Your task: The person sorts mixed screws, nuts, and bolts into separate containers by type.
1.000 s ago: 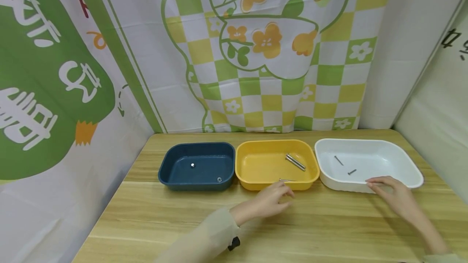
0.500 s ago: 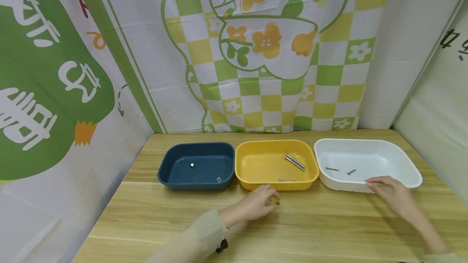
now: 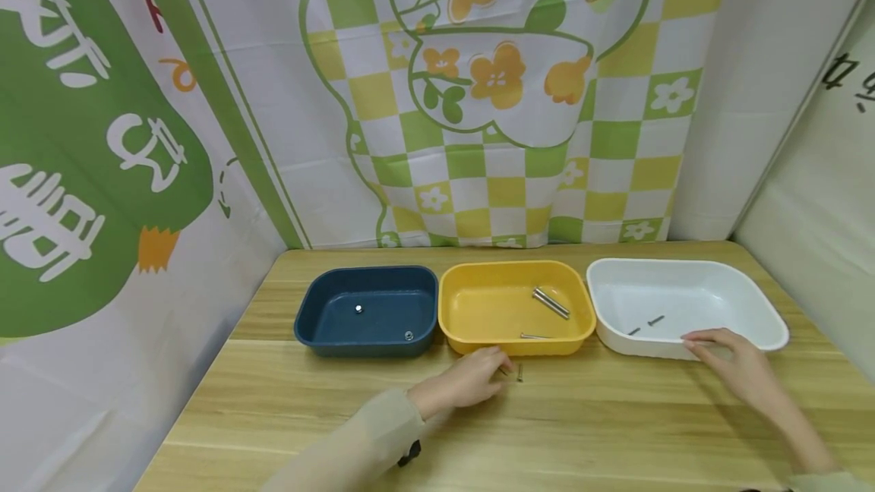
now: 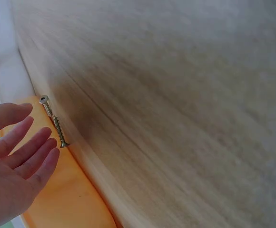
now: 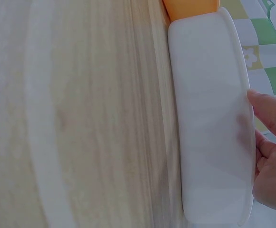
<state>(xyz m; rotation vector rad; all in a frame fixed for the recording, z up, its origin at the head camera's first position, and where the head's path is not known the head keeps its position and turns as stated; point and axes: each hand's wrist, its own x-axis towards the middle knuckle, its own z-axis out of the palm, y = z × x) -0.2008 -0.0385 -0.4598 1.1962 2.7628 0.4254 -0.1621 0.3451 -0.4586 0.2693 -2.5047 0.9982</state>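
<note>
My left hand (image 3: 467, 380) is just in front of the yellow tray (image 3: 472, 302), its fingers loosely bent. Close by its fingertips lie two brassy screws on the table, clearer in the left wrist view: an upper screw (image 4: 46, 105) and a lower screw (image 4: 59, 131), nearly end to end. Nothing shows in that hand's grasp. My right hand (image 3: 741, 372) pinches the front rim of the white tray (image 5: 209, 118). Inside the white tray are two grey screws, one farther back (image 3: 656, 320) and one partly hidden by the front wall (image 3: 634, 331).
To the left stands a dark blue tray (image 3: 328, 329) with a nut (image 3: 358, 309) and another nut (image 3: 409, 335). Long silver bolts (image 3: 551, 303) and a thin screw (image 3: 535, 336) lie in the yellow tray. A patterned cloth (image 3: 502, 173) hangs behind the wooden table (image 3: 547, 431).
My left hand has shifted left along the yellow tray's front, leaving screws on the table. One screw in the white tray has rolled toward its front wall. My right hand has stayed put.
</note>
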